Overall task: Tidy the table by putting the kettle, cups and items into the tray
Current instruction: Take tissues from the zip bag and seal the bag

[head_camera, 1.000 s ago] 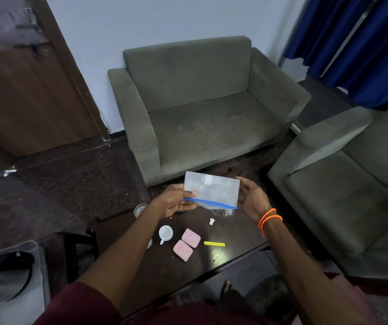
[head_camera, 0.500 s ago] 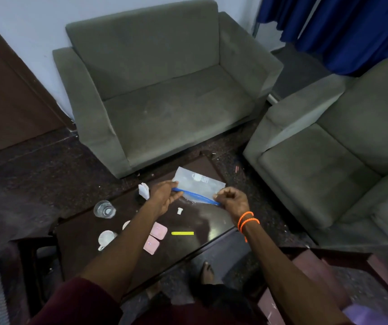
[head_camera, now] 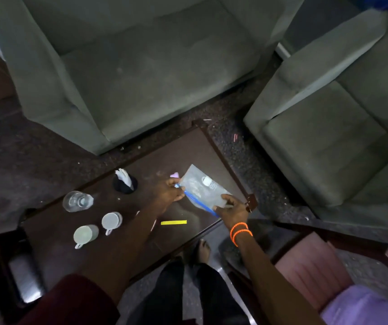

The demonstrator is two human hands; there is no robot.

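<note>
Both hands hold a clear zip bag (head_camera: pixel 201 190) with a blue seal strip just above the dark table (head_camera: pixel 179 153). My left hand (head_camera: pixel 168 194) pinches its left end, and my right hand (head_camera: pixel 231 211) pinches the right end. Two white cups (head_camera: pixel 111 221) (head_camera: pixel 85 234) lie on the table at the left, with a clear glass (head_camera: pixel 75 201) behind them. A yellow strip (head_camera: pixel 173 222) lies near the front edge. A black holder with white tissue (head_camera: pixel 125 181) stands at the back.
A grey sofa (head_camera: pixel 141 66) stands beyond the table and a grey armchair (head_camera: pixel 341 127) to the right. A pink-cushioned seat (head_camera: pixel 310 270) is at the lower right. My legs and a bare foot (head_camera: pixel 203 250) are below the table's front edge.
The view has tilted down toward the table. Both hands have lowered the bag close to the tabletop, and my right hand has gone from open beside the bag to pinching its seal end.
</note>
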